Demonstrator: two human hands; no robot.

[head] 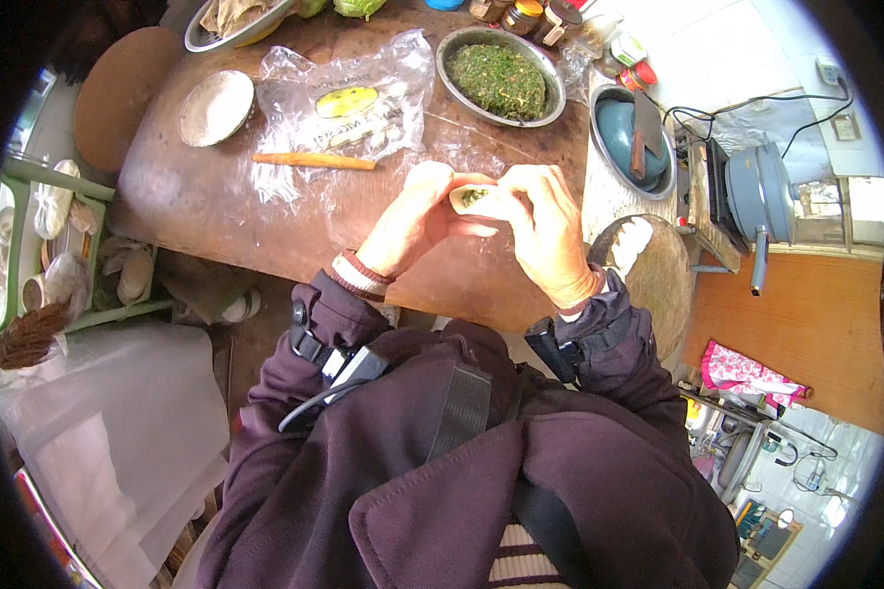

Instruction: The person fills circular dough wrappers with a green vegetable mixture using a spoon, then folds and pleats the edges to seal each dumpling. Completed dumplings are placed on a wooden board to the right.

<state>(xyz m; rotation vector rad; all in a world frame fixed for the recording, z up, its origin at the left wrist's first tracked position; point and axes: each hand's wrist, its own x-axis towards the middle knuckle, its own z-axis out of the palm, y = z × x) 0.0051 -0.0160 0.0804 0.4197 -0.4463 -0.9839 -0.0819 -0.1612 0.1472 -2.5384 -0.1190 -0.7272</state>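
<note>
A dumpling wrapper (462, 203) of pale dough, folded around green filling, is held between my two hands above the wooden table's near edge. My left hand (416, 213) cups it from the left, and the fingers of my right hand (549, 221) pinch its right side. The filling still shows at the open left end. Beyond them stands a metal bowl of chopped green filling (497, 81). A wooden rolling pin (314, 160) lies at the near edge of a clear plastic bag (405, 88) with printing on it. Pale dumplings (631, 243) rest on a round board (663, 283) by my right wrist.
The floury wooden table (214, 206) carries a white bowl (216, 108) and several jars (521, 16). At right, a cleaver (650, 125) lies across a metal basin (605, 140) holding a blue-grey vessel. Past it sits a blue pot (757, 191). A green rack (81, 184) stands left.
</note>
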